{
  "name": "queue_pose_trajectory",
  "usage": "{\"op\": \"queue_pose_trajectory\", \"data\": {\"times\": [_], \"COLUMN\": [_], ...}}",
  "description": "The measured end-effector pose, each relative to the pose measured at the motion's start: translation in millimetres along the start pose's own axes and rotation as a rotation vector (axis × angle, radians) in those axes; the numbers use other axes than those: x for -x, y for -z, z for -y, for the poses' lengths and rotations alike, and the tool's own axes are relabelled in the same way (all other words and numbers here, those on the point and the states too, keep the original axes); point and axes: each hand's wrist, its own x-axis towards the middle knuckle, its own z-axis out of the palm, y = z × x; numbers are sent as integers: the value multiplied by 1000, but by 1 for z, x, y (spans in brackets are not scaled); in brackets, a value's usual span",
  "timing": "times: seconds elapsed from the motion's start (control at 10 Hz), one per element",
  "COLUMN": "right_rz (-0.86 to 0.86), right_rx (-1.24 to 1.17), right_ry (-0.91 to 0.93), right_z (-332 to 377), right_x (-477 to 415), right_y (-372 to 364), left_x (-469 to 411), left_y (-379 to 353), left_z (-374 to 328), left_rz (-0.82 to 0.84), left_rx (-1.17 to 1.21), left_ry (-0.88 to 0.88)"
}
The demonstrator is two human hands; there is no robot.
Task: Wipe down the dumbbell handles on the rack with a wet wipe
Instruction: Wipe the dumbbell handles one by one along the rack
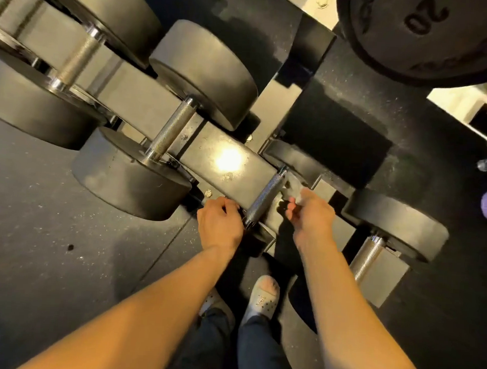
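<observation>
Pale clogs (262, 295) on floor (51, 230). Person's left hand (220, 225) curls round near end of small dumbbell (262, 237); right hand (311, 213) pinches wet wipe (293, 187) just beside its knurled handle (265, 198) on rack (224, 158). Beyond, bigger dumbbells (203, 75).

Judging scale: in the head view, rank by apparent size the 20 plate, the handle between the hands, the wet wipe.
20 plate (cropped)
handle between the hands
wet wipe, partly hidden in right hand
</observation>
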Motion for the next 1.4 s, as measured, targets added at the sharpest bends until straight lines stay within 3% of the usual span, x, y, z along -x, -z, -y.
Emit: {"op": "queue_pose_trajectory", "data": {"times": [0.1, 0.2, 0.3, 0.4, 0.5, 0.6, 0.7, 0.8, 0.9, 1.0, 1.1, 1.2, 1.3, 1.4], "right_rz": [97, 190, 381, 273, 143, 189, 389, 402, 142, 74, 46, 201, 384, 458], "right_rx": [290, 725, 979, 722, 273, 394, 884, 810, 228, 190, 582, 864, 1063, 1124], "right_ry": [102, 284, 309, 167, -77, -84, -7, -39, -90, -32, 220, 316, 293, 270], "right_z": [-37, -55, -44, -21, -10, -15, -24, -20, -4, -8, -26, -42, -42, -26], "right_x": [9, 13, 10, 5, -8, -6, -1, -7, -18, -13, -1, 6, 15, 18], "right_y": [-8, 5, 18, 13, -3, -9, 6, 11, 0, -20, -18, -1, 13, 15], "left_x": [-4, -2, -2, -4, -7, -7, -6, -6, -5, -6, -7, -10, -10, -6], "left_y": [0, 3, 3, 0, 1, 2, 1, 1, 3, 3, 3, 3, 8, 34], "left_z": [3, -4, -2, 2, 5, 3, 3, 5, 5, 5, 5, 7, 8, 2], "left_rz": [14, 10, 7, 30, 41, 39, 30, 41, 46, 41, 36, 35, 76, 150], "left_rx": [2, -7, -1, 14, -2, -11, -4, -13, -22, -29, -39, -57, -74, -162], "left_ry": [29, 8, 14, 4, 1, 3, -5, -8, -30, -63, -74, -85, -109, -247]}}
